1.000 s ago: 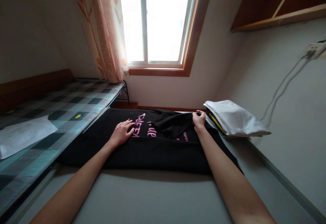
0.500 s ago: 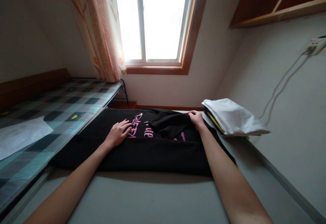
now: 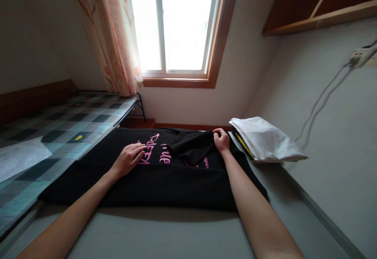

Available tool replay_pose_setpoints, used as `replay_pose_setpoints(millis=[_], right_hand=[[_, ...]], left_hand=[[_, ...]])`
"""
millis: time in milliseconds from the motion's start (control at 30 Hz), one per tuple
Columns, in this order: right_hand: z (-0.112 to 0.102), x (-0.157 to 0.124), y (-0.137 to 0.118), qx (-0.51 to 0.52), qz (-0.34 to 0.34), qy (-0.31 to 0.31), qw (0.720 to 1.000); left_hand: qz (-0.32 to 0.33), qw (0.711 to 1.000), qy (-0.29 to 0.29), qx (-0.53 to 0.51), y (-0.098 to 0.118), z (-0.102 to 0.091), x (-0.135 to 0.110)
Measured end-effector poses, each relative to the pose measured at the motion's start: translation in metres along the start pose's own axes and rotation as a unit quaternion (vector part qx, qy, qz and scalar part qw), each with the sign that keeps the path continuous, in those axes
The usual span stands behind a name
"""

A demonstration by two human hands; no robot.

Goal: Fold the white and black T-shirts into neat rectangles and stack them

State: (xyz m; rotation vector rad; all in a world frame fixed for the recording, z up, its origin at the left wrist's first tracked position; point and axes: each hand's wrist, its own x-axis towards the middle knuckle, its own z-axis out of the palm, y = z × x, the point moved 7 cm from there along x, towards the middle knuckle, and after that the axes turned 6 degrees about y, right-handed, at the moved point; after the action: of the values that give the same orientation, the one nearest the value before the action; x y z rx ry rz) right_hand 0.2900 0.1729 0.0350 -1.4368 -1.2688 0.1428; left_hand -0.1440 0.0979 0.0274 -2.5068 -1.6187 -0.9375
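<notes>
A black T-shirt (image 3: 165,176) with pink lettering lies spread across a grey table (image 3: 176,235). My left hand (image 3: 126,159) rests flat on it, fingers spread, beside the pink print. My right hand (image 3: 221,140) pinches the edge of the shirt's right sleeve (image 3: 191,149), which is folded in over the chest and covers part of the lettering.
A folded white garment (image 3: 265,140) lies on a small stack at the table's far right, close to my right hand. A bed with a checked cover (image 3: 59,129) runs along the left, with a white sheet (image 3: 17,157) on it. Window and curtain stand behind; wall to the right.
My right hand has drawn the sleeve a little further left over the chest. My left hand has slid slightly left on the shirt. The view has shifted a bit.
</notes>
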Motion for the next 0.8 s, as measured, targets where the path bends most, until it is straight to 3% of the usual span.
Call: replay_pose_setpoints(millis=[200,300,400,500,633,800], right_hand=[[-0.004,0.0,0.0,0.025,0.009,0.042,0.999],[-0.008,-0.001,0.006,0.02,0.028,0.07,0.997],[-0.013,-0.003,0.013,-0.018,0.059,0.094,0.994],[-0.016,0.0,0.018,-0.058,0.072,0.079,0.993],[-0.011,0.01,0.024,-0.096,0.065,-0.015,0.993],[-0.007,0.018,0.034,-0.12,0.067,-0.107,0.985]], left_hand=[[-0.039,0.993,0.076,-0.081,0.021,-0.013,0.008],[-0.051,0.987,0.077,-0.132,0.041,-0.007,0.025],[-0.079,0.983,0.042,-0.16,0.058,0.015,0.055],[-0.125,0.981,0.003,-0.148,0.067,0.047,0.092],[-0.203,0.969,-0.042,-0.134,0.068,0.092,0.131],[-0.191,0.968,-0.019,-0.162,0.066,0.123,0.16]])
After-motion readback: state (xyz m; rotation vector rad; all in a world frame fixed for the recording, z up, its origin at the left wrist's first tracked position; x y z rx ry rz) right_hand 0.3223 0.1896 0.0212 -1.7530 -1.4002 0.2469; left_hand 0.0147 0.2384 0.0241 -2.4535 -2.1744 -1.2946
